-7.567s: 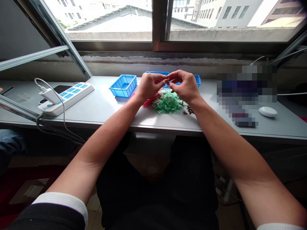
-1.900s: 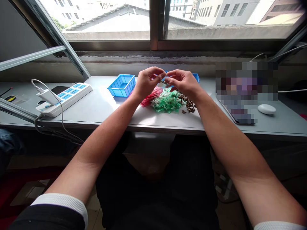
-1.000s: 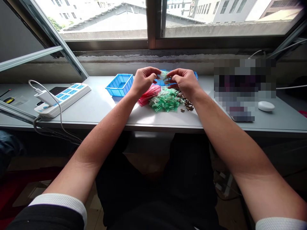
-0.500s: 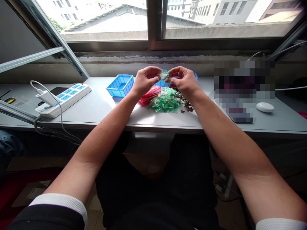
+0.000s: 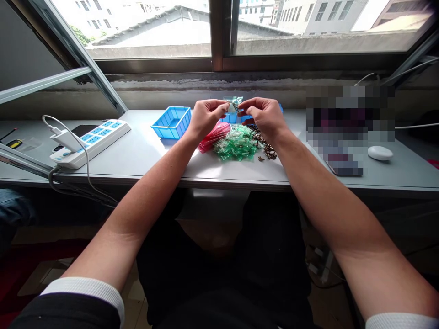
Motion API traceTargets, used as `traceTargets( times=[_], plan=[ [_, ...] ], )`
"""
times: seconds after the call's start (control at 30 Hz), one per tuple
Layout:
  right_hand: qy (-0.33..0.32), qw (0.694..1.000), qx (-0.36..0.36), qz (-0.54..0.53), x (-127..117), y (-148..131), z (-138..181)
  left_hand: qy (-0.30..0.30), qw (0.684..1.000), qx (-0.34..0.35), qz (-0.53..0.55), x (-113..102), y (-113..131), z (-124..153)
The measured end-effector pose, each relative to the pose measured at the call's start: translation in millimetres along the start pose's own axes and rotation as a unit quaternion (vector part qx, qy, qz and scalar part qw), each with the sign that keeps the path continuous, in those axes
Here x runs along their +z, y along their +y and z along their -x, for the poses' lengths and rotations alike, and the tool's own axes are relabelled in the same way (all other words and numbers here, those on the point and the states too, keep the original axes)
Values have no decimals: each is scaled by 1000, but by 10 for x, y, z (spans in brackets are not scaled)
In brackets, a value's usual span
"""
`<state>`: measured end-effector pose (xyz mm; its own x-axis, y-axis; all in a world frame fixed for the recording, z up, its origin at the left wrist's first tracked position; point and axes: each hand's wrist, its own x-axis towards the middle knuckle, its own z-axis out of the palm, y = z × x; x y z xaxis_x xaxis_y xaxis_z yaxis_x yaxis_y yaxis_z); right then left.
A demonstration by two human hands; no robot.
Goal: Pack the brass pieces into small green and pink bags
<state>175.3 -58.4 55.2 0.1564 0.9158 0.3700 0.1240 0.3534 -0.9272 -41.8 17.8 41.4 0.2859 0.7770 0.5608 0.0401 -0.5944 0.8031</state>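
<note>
We see the left hand [image 5: 206,118] and the right hand [image 5: 265,117] raised above the counter [image 5: 147,160], facing each other and slightly apart. The left hand is nearly closed, thumb against forefinger, pinching the left side of a small, green-tinted, transparent plastic bag [image 5: 233,101]. The right hand, its fingers loosely curled, pinches the right side of the same bag; we cannot make out the contents. The bag is thus held up between the two sets of fingertips, clear of the counter.

Just below the hands we find a heap of green, transparent plastic bags [image 5: 236,145]. Touching its left side lie flat red plastic bags [image 5: 215,136]; along its right side, small brown metallic pieces [image 5: 270,150] are scattered, partly under the right hand. Behind the hands we note blue plastic containers [image 5: 229,119], largely hidden.

Farther out, to the left of the left hand, stands a blue, rectangular, open plastic tray [image 5: 171,122]. Beyond it lies a long white power strip with blue sockets [image 5: 92,141], bearing a white plug-in charger [image 5: 70,138]. Well to the right we observe a rounded white object [image 5: 380,153].
</note>
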Motion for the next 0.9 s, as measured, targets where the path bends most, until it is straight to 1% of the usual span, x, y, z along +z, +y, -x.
traceTargets(
  times=[0.13,0.3,0.4,0.57,0.77,0.9],
  plan=[
    [-30,999,-15,0,-15,-6,28,-48,999,16,-3,-29,64,50],
    [-58,998,-22,-7,-7,-3,32,-54,998,33,-20,-39,0,28],
    [-38,999,-12,14,-13,34,-12,-39,998,40,-14,-32,-84,-20],
    [2,1000,-3,26,-65,151,-108,-16,998,-14,51,-17,-124,-73],
    [-32,999,2,19,-68,98,-67,-23,994,-23,100,-18,-143,-98],
    [-14,1000,4,12,-47,37,-36,-28,995,-11,95,-25,-151,-105]
  ],
)
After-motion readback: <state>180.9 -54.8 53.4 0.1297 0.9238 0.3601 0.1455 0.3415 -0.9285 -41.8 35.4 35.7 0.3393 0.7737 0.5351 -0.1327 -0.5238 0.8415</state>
